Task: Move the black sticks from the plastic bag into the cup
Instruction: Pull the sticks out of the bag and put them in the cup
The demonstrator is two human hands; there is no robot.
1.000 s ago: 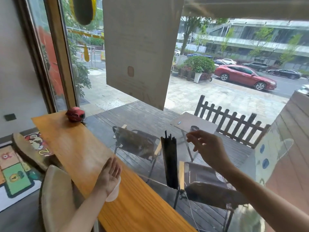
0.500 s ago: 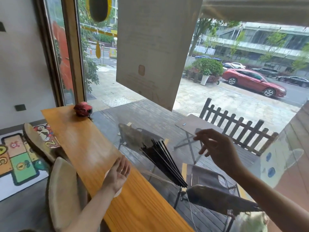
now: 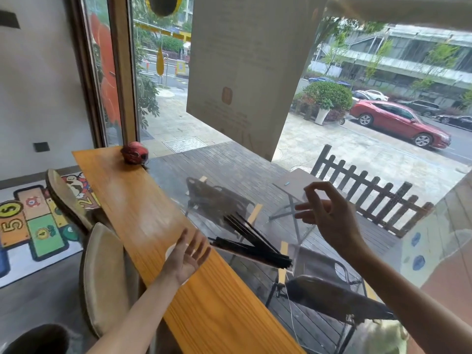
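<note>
black sticks (image 3: pixel 251 247) tipped from upright to nearly flat below the right hand (image 3: pixel 329 215), tips now near the left hand (image 3: pixel 190 254), whose fingers have spread off the cup (image 3: pixel 170 251)

A narrow wooden counter (image 3: pixel 132 213) runs from 11 to 5 o'clock along a window pane (image 3: pixel 255 162) that blocks its right side. A red helmet (image 3: pixel 134 156) sits at the far end; chair backs (image 3: pixel 102 277) crowd the left edge.

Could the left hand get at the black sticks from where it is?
Probably yes. The left hand is open beside the near ends of the sticks, which tilt toward it inside the clear bag pinched by the right hand. Nothing lies between them.
</note>
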